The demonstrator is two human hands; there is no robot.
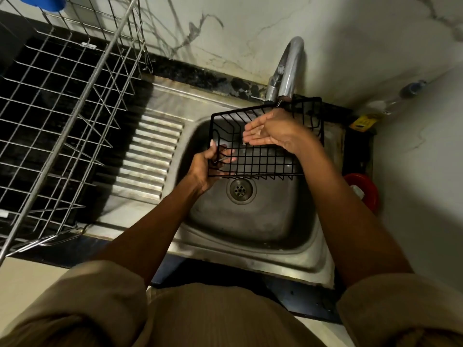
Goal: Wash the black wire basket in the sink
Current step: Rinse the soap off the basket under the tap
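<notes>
Holding the black wire basket (263,141) over the steel sink (250,221) below the faucet (288,71), the left hand (208,169) has its grip clenched round the basket's left wall while the right hand (270,132) hovers released, fingers straight, inside it.

dish rack (62,116) cropped left, blue object (50,2) cropped

The basket (263,141) in my left hand (208,169) is thin black coated wire. Below it my sink (250,221) is dull, smeared steel, the tap (288,71) glossy chrome, the rack (62,108) bare shiny wire, my sleeves (75,309) matt cloth.
</notes>
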